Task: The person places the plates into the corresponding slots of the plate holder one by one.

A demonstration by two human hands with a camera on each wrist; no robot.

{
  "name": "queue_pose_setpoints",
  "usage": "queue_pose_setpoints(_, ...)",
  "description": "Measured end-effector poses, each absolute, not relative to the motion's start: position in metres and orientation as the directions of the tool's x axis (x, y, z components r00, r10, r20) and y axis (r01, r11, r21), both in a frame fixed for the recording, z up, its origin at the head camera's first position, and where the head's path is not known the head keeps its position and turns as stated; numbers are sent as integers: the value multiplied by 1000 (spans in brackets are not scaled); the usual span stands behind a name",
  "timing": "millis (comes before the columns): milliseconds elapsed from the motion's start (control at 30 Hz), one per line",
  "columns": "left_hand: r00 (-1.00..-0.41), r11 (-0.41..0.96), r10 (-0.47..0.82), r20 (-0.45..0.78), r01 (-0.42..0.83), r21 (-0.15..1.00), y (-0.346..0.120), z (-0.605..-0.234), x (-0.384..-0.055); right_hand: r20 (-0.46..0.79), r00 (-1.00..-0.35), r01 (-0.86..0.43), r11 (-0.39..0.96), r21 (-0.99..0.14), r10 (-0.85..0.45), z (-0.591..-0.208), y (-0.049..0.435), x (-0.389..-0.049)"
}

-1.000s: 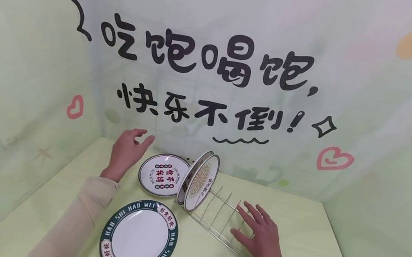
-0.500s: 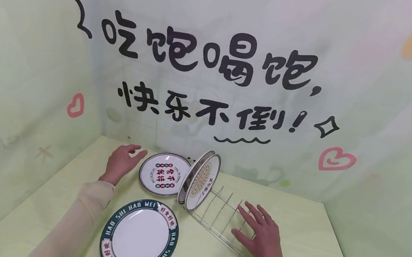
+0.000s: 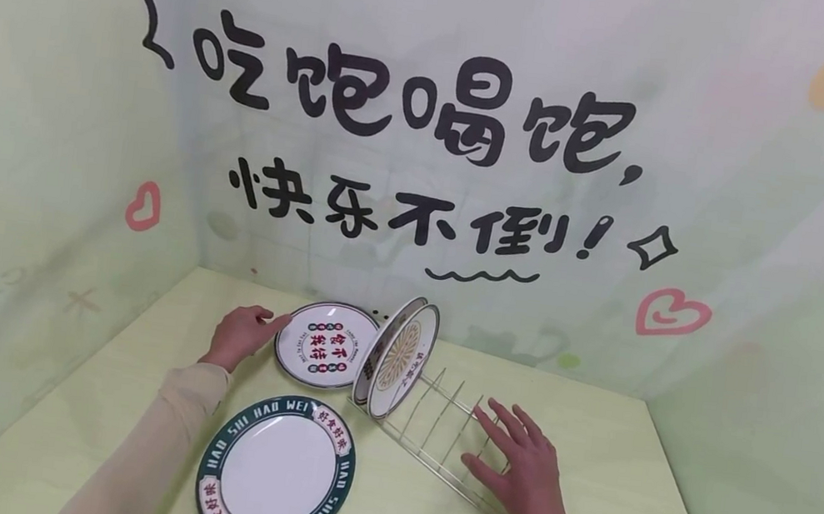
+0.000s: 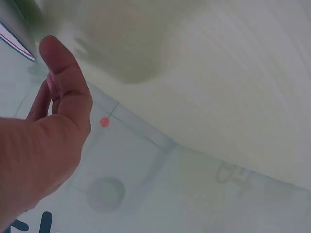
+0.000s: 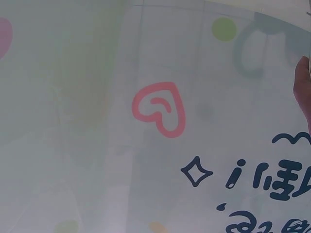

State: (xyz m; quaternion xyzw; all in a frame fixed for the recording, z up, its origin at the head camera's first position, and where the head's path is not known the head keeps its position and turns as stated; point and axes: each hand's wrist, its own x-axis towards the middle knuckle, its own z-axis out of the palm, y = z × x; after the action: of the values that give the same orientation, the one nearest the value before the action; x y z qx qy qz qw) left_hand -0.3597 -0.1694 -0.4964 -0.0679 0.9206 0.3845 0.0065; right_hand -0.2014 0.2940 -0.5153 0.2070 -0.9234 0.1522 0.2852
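My left hand (image 3: 241,335) is at the left rim of a white plate (image 3: 323,348) with red and dark characters, which lies on the table. Its thumb points at that rim; whether they touch I cannot tell. In the left wrist view the hand (image 4: 58,107) has its thumb close to a plate edge (image 4: 14,41). Two plates stand upright in the left end of a wire dish rack; the nearer plate (image 3: 404,361) has a tan round pattern. My right hand (image 3: 528,474), fingers spread, is at the right end of the wire dish rack (image 3: 430,439); contact is unclear.
A larger plate with a dark green lettered rim (image 3: 214,454) lies flat at the front left of the pale yellow table (image 3: 605,495). Printed cloth walls (image 3: 525,327) with black characters enclose the table at the back and sides.
My left hand has come down from above the table's back left to the left rim of the flat white plate. The right hand and the rack have stayed in place.
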Motion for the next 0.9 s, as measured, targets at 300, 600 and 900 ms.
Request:
queue_pose_setpoints(300, -982, 674, -135, -134, -190, 713, -164, -505, -365, 587, -755, -466, 870, -165, -293, -515, 295, -202)
queue_pose_setpoints(600, -986, 662, -116, -119, -166, 731, -164, -516, -370, 588, -751, -471, 867, -161, -299, -517, 294, -202)
queue_pose_setpoints(900, -988, 664, -124, -92, -152, 733, -157, -517, -372, 579, -762, -464, 868, -175, -291, -513, 293, -201)
